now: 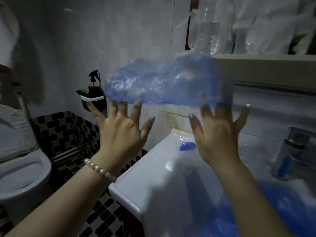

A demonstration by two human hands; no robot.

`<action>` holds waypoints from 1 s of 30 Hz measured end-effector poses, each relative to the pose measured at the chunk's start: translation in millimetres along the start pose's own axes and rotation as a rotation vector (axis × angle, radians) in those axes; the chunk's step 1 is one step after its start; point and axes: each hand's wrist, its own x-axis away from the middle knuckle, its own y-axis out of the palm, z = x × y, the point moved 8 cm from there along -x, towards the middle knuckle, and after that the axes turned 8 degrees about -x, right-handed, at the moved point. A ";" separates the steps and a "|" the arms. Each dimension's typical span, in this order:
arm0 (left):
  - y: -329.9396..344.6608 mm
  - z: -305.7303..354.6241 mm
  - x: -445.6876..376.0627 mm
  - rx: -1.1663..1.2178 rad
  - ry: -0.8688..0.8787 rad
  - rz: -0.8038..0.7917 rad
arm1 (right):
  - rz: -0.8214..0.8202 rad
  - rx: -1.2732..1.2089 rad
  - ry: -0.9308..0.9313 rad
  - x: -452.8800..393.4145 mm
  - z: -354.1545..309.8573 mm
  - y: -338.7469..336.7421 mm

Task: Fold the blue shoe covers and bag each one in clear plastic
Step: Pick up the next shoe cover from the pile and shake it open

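A blue shoe cover [164, 79] is stretched out wide in the air above the white washbasin [153, 177]. My left hand [119, 129] has its fingers spread, and the fingertips reach into the cover's left end. My right hand [218, 132] is spread too, its fingers inside the cover's right end. More blue shoe covers [239, 218] lie heaped in the basin at the lower right. A small folded blue piece [187, 146] sits on the basin's back ledge. Clear plastic bags [213, 26] hang at the top right.
A chrome tap [290, 147] stands at the right of the basin. A dark spray bottle [94, 86] sits in a wall holder on the left. A toilet [20, 168] is at the far left, over a black-and-white mosaic floor. A shelf edge [265, 65] runs behind the cover.
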 end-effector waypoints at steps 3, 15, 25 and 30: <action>62.4 9.8 28.6 -0.133 0.212 -0.664 | -0.796 0.066 0.162 34.4 12.8 64.4; 28.0 9.6 9.8 0.030 0.242 0.130 | 0.092 -0.141 0.041 20.5 18.4 48.9; 68.3 37.4 60.7 0.095 0.598 0.003 | -0.130 -0.130 -0.475 58.9 -10.2 104.4; 90.9 46.2 93.3 0.125 0.746 -0.046 | -0.221 -0.194 -0.639 103.1 -20.4 120.0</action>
